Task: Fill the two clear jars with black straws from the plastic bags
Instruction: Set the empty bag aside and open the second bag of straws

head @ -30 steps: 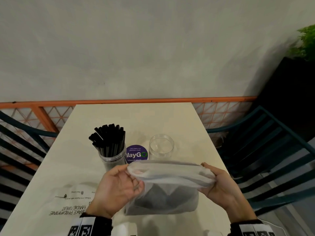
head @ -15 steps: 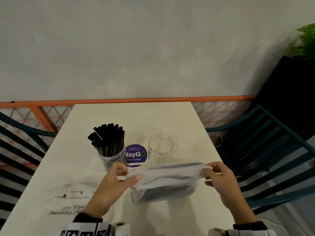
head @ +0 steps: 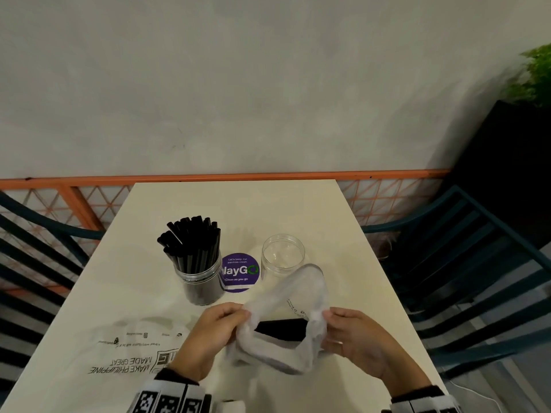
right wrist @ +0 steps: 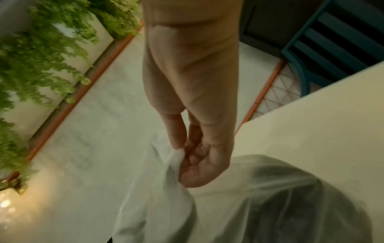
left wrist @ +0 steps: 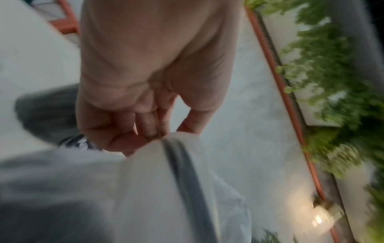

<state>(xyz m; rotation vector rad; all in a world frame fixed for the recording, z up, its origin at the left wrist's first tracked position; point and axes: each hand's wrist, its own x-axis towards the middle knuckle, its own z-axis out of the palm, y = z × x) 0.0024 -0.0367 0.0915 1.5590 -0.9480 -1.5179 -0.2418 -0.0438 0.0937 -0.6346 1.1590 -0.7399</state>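
A translucent plastic bag (head: 298,296) lies on the near part of the cream table (head: 238,204), its mouth pulled wide toward me. Black straws (head: 281,326) show inside it. My left hand (head: 222,321) pinches the left rim of the bag (left wrist: 166,164) and my right hand (head: 343,329) pinches the right rim of the bag (right wrist: 174,166). Behind the bag stand two clear jars: the left jar (head: 201,281) is packed with upright black straws (head: 193,242), the right jar (head: 282,256) has nothing in it.
A flat printed plastic bag (head: 119,350) lies on the table at the near left. A round purple sticker (head: 239,271) sits between the jars. Dark teal slatted chairs (head: 465,263) flank both sides; an orange rail (head: 223,176) and a grey wall are behind.
The bag has dropped from being held up to lying on the table, and both hands have pulled its mouth apart, so the straws inside now show.
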